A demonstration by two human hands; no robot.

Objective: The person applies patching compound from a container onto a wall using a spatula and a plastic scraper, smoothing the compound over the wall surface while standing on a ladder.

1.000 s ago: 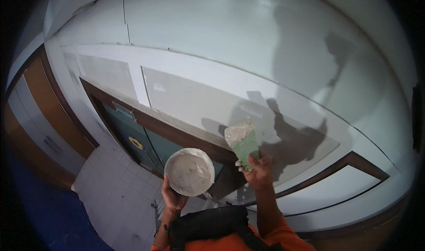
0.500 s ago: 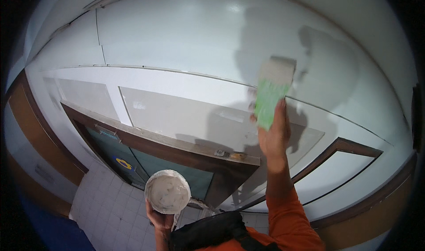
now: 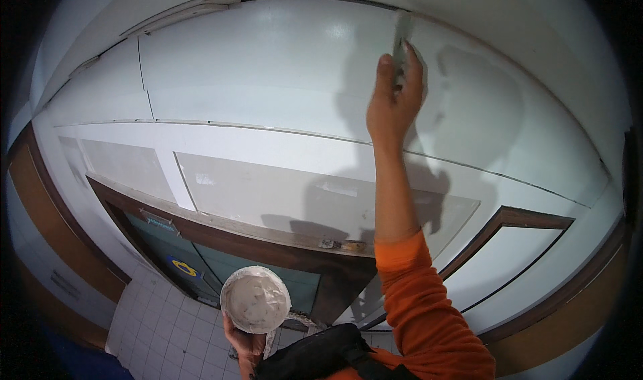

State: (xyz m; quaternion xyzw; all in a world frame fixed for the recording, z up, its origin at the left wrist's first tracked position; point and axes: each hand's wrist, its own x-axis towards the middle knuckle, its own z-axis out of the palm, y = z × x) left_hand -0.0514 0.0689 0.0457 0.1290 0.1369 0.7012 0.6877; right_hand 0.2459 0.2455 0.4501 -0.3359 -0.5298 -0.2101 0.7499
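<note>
**Holding a green flat-bladed spatula high and a round white bowl low**

The right hand (image 3: 394, 105) pinches the green flat-bladed spatula (image 3: 400, 39) between thumb and fingers, nearly edge-on, at the top of the glossy white wall panel (image 3: 254, 65); whether the blade touches is unclear. The left hand (image 3: 244, 341) cups the round white bowl (image 3: 254, 270) of pale grey paste (image 3: 256, 303) from below, most of its fingers hidden.

An orange sleeve (image 3: 435, 306) and bare forearm cross before the long beige strip (image 3: 268, 185), blocking part of it. Just left of the sleeve, a small tool with a yellowish handle (image 3: 353, 246) lies on the narrow ledge (image 3: 221, 218) above dark glass doors (image 3: 218, 259). A black padded bag (image 3: 315, 353) sits at the waist.
</note>
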